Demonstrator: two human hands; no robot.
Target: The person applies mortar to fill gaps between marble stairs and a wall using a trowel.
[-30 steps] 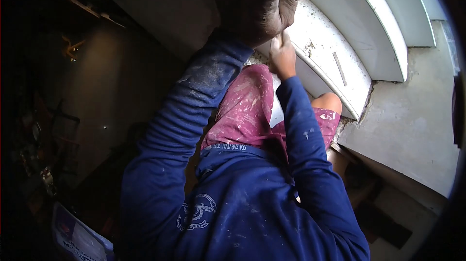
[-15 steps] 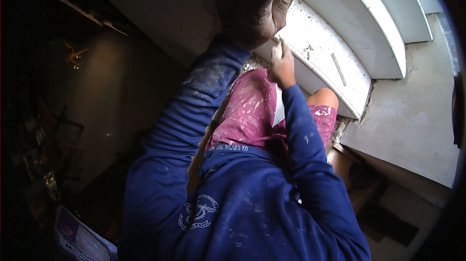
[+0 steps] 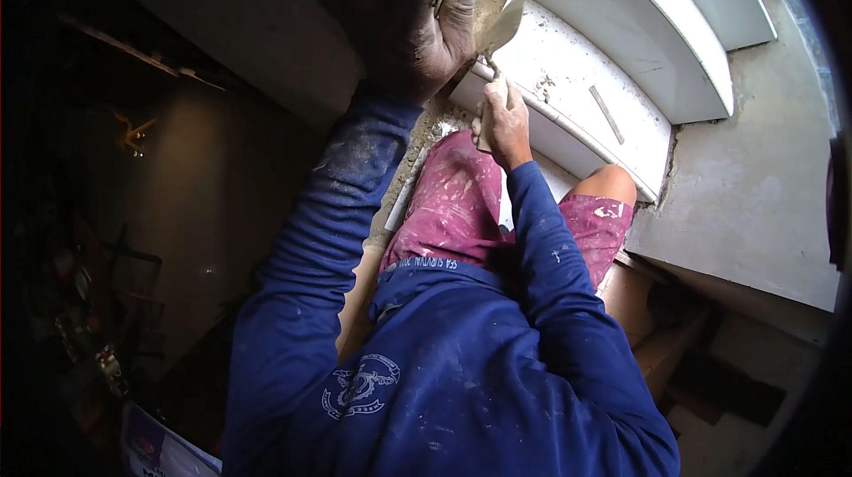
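Since the earlier frame, the left hand [image 3: 422, 38] has shifted leftward, baring the blade of the mortar-smeared, pale-handled metal trowel [image 3: 502, 29]. Right fingers clamp its handle; the left thumb stands out, but whether the other left fingers are apart cannot be told. For clean work, a loose wrist and shallow blade angle seem best, sparing the white stone step [image 3: 577, 78]. Beside that step's near-left edge, the trowel points away from the body, its long axis slanting slightly right.
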